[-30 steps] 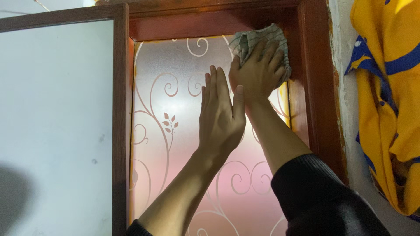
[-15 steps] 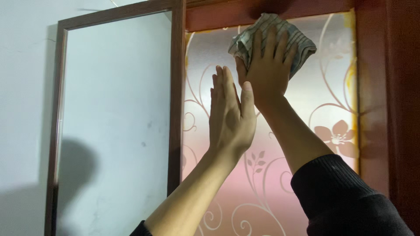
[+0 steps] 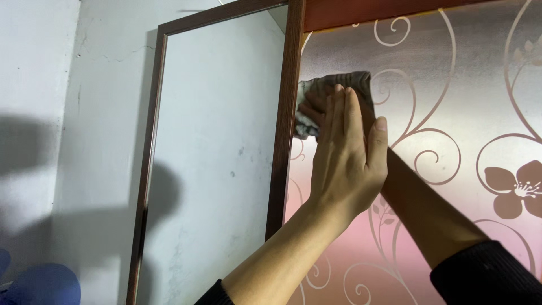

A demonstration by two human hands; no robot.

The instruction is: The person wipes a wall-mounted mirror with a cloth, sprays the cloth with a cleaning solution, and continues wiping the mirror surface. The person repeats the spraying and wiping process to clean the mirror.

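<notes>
A grey cloth (image 3: 330, 85) is pressed against a frosted glass pane (image 3: 451, 96) with a white swirl and flower pattern, close to the pane's brown wooden left post (image 3: 285, 130). My right hand (image 3: 310, 110) holds the cloth; only some of its fingers show, and its forearm with a black sleeve (image 3: 485, 277) runs to the lower right. My left hand (image 3: 347, 155) is flat with its fingers straight, in front of the right hand and covering most of it. It holds nothing.
A tall mirror (image 3: 214, 158) in a thin dark brown frame leans on the white wall (image 3: 39, 85) to the left of the pane. A red-brown wooden beam (image 3: 361, 11) tops the glass. Something blue (image 3: 39, 285) lies at the bottom left.
My right hand has slid the cloth from the pane's upper right down and left to the wooden post. The left hand now overlaps it. The view has shifted left.
</notes>
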